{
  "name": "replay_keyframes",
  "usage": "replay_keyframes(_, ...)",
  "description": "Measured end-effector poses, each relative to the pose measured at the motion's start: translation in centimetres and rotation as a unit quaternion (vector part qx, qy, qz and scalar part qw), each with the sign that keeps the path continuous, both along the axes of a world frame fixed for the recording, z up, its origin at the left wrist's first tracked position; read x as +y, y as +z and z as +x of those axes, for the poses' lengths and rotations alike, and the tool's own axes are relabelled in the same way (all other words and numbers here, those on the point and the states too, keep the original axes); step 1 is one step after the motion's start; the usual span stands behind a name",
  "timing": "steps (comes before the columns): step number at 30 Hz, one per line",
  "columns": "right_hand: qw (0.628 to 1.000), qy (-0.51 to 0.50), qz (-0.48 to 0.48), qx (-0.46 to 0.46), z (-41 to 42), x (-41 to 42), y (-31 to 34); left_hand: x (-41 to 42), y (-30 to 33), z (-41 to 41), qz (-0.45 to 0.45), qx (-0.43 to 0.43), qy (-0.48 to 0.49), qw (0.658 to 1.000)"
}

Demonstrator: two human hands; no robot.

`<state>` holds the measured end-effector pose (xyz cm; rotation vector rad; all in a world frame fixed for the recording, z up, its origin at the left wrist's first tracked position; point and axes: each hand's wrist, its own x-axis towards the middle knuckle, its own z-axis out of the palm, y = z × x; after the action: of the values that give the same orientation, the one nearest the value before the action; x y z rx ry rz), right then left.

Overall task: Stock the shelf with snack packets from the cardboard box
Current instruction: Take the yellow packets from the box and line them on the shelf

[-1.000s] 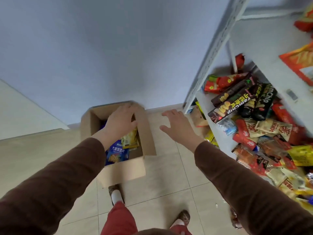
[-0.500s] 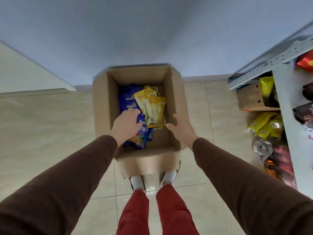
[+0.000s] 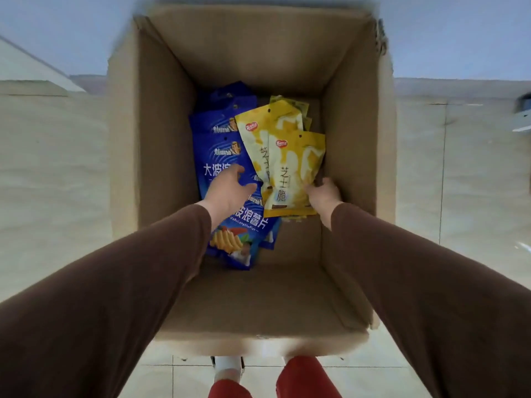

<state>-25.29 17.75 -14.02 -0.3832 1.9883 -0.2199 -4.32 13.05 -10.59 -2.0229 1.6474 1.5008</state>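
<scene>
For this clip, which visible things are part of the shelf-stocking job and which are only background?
Part of the job:
cardboard box
blue snack packets
yellow snack packets
left hand, reaching onto the blue packets
right hand, at the edge of a yellow packet

Background:
tiled floor
grey wall
metal edge at far right, too blurred to identify

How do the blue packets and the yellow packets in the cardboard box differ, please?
The blue packets lie along the box's left side; the yellow packets lie right of them, partly overlapping them. The left hand rests on a blue packet; the right hand grips the yellow packets' right edge. Both are flat, printed packets stacked on the floor of the cardboard box.
</scene>
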Motion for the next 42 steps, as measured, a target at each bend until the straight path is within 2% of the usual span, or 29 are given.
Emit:
replay_keyframes(6,1.0,-0.024,-0.012,-0.015,0.1,0.2,-7.7,-2.4,-6.5,-2.1,0.013,0.017,0.09,0.996)
replay_keyframes(10,0.999,-0.034,-0.026,0.001,0.5,1.0,-9.1,-3.5,-8.2,-3.6,-0.003,0.054,0.171,0.984)
replay_keyframes(15,0.997,-0.041,-0.056,0.021,0.8,1.5,-9.9,-3.6,-9.9,-3.5,0.025,0.094,0.262,0.96)
replay_keyframes(19,0.996,-0.074,-0.045,-0.013,1.4,2.1,-7.5,-3.1,-7.6,-2.6,0.025,0.154,0.307,0.939)
replay_keyframes(24,0.979,-0.13,-0.117,-0.104,2.2,3.2,3.0,-2.4,1.1,-0.8,0.071,0.231,0.344,0.907)
replay_keyframes(29,0.957,-0.127,-0.189,-0.178,0.3,4.9,20.3,-2.2,16.7,-1.7,0.081,0.283,0.406,0.865)
replay_keyframes(32,0.942,-0.138,-0.251,-0.174,-2.5,6.8,31.8,-1.6,27.4,-3.7,0.086,0.332,0.403,0.849)
replay_keyframes(35,0.933,-0.154,-0.29,-0.148,-5.9,9.9,43.1,0.0,38.1,-6.8,0.087,0.395,0.332,0.852)
replay_keyframes(39,0.908,-0.181,-0.363,-0.107,-10.3,16.2,56.9,3.3,52.0,-12.6,0.074,0.451,0.157,0.875)
replay_keyframes(42,0.888,-0.208,-0.407,-0.054,-13.0,22.2,65.6,6.8,60.4,-18.0,0.075,0.492,0.002,0.867)
